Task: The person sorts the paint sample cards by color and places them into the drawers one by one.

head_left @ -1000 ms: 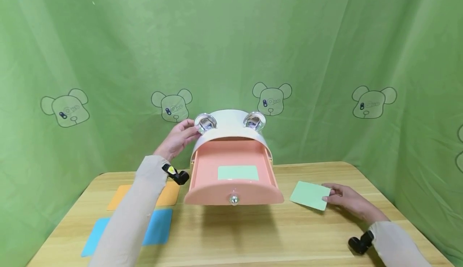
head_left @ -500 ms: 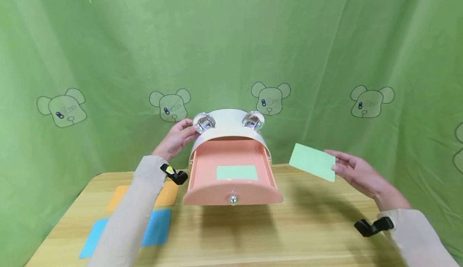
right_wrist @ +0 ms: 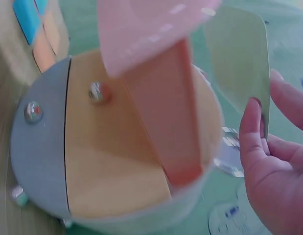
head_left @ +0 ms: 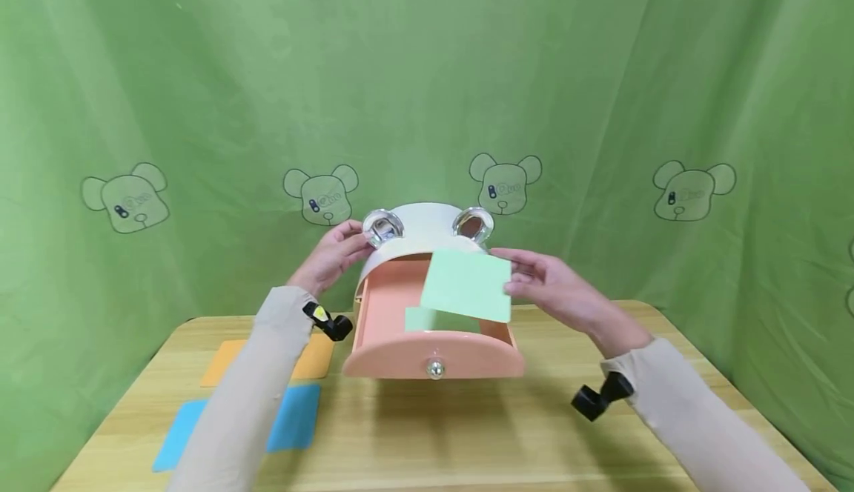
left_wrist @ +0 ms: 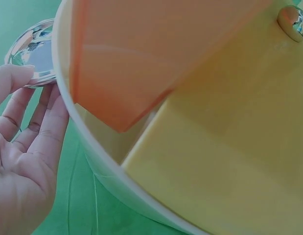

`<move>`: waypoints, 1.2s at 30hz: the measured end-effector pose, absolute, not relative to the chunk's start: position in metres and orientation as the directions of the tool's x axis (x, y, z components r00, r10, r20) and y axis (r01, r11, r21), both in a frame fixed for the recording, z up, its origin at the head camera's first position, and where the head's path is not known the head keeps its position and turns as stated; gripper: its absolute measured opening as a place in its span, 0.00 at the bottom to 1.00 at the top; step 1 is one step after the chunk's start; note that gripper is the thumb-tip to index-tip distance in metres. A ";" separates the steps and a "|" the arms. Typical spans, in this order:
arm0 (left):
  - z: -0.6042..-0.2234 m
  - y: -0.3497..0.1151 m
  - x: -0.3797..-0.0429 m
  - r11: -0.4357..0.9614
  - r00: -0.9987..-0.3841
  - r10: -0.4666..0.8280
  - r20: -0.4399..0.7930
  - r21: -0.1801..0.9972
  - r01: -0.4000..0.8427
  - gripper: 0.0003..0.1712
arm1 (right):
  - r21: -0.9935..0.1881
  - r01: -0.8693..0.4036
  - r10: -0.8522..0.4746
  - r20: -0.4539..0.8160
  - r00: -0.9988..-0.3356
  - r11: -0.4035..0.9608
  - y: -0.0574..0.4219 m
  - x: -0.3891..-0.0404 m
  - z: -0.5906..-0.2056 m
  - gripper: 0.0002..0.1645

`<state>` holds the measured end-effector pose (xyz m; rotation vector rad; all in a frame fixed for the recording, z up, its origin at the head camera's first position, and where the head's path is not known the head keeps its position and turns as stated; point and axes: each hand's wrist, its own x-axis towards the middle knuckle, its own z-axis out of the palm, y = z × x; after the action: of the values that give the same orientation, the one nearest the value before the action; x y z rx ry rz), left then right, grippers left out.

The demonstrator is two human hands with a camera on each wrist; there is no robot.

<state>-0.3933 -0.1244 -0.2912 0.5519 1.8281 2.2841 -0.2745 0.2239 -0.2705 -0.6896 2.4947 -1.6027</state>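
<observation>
Here, right hand (head_left: 554, 284): its grip pinches the held green card (head_left: 467, 284) at the right edge, between thumb and fingers.
Held green card: in the air, tilted, above the right part of the pink drawer (head_left: 400, 358), hiding some of its inside.
Left hand (head_left: 330, 255): its grip grasps the left silver disc (head_left: 382, 227), thumb on the face, fingers behind.
Pink drawer: extends toward the near side from under the white hood (head_left: 427, 221), with a silver knob (head_left: 435, 369) on its front.
Second green card (head_left: 420, 319): lies in the pink drawer, near the front panel, partly shaded.
White hood: bears the right silver disc (head_left: 474, 225) as well.
Lower drawers: the right wrist view shows a yellow front (right_wrist: 112, 161) and a grey front (right_wrist: 36, 156), each with a round knob.
Left side of the worktop (head_left: 567, 433): orange card (head_left: 315, 358) far, blue card (head_left: 293, 418) near; the left sleeve (head_left: 233, 403) crosses both, so their number cannot be told.
Far side: green curtain (head_left: 427, 92) with printed bear heads (head_left: 322, 199).
</observation>
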 end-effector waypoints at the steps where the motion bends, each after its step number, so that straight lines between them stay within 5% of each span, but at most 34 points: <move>1: -0.292 -0.124 -0.394 -0.235 -0.918 0.353 0.183 0.967 0.102 0.08 | -0.886 -0.314 -0.426 0.151 -0.892 0.342 0.217 -0.277 -0.272 0.38; 13: -0.299 -0.122 -0.394 -0.216 -0.926 0.340 0.167 0.972 0.097 0.08 | -0.852 -0.371 -0.543 0.125 -0.830 0.370 0.199 -0.286 -0.280 0.36; 23: -0.298 -0.122 -0.394 -0.202 -0.925 0.340 0.170 0.974 0.105 0.09 | -0.798 -0.428 -0.297 0.324 -0.898 0.423 0.191 -0.233 -0.265 0.22; 30: -0.296 -0.120 -0.394 -0.224 -0.921 0.346 0.177 0.969 0.102 0.09 | -0.752 -0.601 -0.298 0.528 -0.795 0.272 0.156 -0.176 -0.276 0.09; 36: -0.292 -0.123 -0.394 -0.224 -0.927 0.329 0.178 0.969 0.106 0.09 | -0.718 -0.681 -0.297 0.625 -0.722 0.145 0.125 -0.169 -0.316 0.11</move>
<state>-0.3939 -0.1234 -0.2923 0.5285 1.8575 2.2892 -0.1685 0.1254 -0.3164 -1.1732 2.6063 -1.9918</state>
